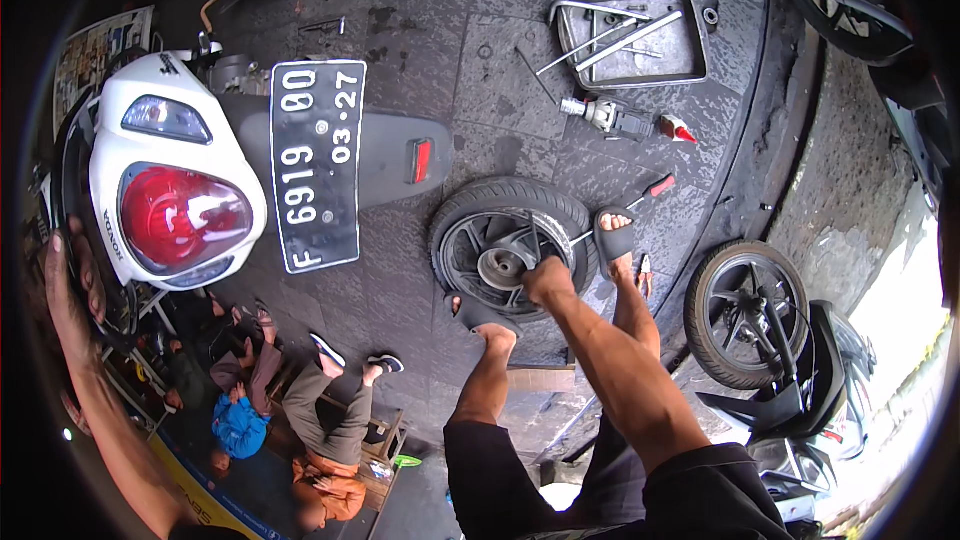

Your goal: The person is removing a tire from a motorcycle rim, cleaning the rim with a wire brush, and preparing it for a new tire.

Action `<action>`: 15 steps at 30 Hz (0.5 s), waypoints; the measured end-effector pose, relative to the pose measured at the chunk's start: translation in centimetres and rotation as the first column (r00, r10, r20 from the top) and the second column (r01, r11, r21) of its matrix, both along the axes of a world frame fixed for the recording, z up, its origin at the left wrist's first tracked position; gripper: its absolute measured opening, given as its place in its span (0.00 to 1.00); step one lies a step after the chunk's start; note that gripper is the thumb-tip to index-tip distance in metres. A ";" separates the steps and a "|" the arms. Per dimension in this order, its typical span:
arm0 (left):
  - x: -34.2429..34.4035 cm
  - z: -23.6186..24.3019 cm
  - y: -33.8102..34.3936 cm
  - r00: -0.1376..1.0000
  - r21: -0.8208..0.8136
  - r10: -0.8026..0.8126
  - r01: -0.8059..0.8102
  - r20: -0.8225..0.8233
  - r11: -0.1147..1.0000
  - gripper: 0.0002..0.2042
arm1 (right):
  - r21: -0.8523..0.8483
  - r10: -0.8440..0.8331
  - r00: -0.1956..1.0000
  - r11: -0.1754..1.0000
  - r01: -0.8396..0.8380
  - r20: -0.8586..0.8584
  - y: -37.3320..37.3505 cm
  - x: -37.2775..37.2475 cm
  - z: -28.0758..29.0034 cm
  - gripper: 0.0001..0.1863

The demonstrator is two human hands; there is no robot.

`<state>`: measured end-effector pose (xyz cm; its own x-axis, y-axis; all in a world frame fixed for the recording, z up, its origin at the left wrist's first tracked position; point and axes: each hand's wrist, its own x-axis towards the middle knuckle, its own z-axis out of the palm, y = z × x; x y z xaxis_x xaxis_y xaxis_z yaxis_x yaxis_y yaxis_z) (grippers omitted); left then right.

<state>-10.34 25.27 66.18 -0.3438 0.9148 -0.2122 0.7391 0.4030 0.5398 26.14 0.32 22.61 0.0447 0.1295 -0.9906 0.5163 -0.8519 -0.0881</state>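
At the left edge, my left hand (80, 275) curls around the black rear grab rail (70, 215) of a white scooter (125, 200), which has a red tail light and a plate. Lower centre, my right hand (548, 281) is closed on a spoke of a detached black wheel (470, 215) with its tyre; the exact grip is partly hidden. A thin metal bar (585, 236) lies at the tyre beside my right sandalled foot (614, 235). A red-handled screwdriver (655, 187) and pliers (646, 275) lie just right of that foot.
A metal tray (690, 70) with bars, a tool (610, 115) and a small red-capped bottle (676, 128) lie upper right. Other motorbikes (750, 310) stand along the right, by a floor channel. Two seated people (240, 420) (330, 480) are at lower left.
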 end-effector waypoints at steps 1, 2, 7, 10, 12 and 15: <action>-0.2 0.0 0.1 1.000 0.001 -0.006 0.006 -0.009 1.000 0.22 | 0.084 -0.006 1.000 0.996 0.004 0.023 -1.1 -0.8 0.0 0.17; -0.3 -0.1 0.1 1.000 0.020 -0.013 0.012 0.011 1.000 0.23 | 0.078 -0.060 0.997 0.995 0.056 0.049 -1.9 -1.6 -0.1 0.18; 0.6 0.5 0.1 1.000 0.046 -0.019 0.019 0.008 0.999 0.26 | 0.076 -0.178 0.969 0.983 0.167 0.171 -4.1 -5.3 1.6 0.23; 0.6 -0.3 -0.4 0.999 0.075 0.008 -0.011 0.047 0.997 0.23 | 0.093 -0.226 0.959 0.973 0.213 0.170 -2.7 -4.9 -0.2 0.21; 0.3 -0.5 -0.7 1.000 0.073 -0.014 0.013 0.022 0.997 0.24 | 0.080 -0.165 0.975 0.985 0.154 0.148 -2.2 -4.8 -0.6 0.21; -0.5 -0.2 -0.6 0.997 0.060 -0.062 0.065 -0.051 0.996 0.26 | -0.027 -0.014 1.000 1.000 0.015 0.024 -0.5 -3.6 -2.3 0.22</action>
<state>-10.81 24.65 65.99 -0.2930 0.9459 -0.1392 0.7883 0.3214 0.5247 22.50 -0.13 20.30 0.0698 0.1016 -0.9924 0.5053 -0.8613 -0.0526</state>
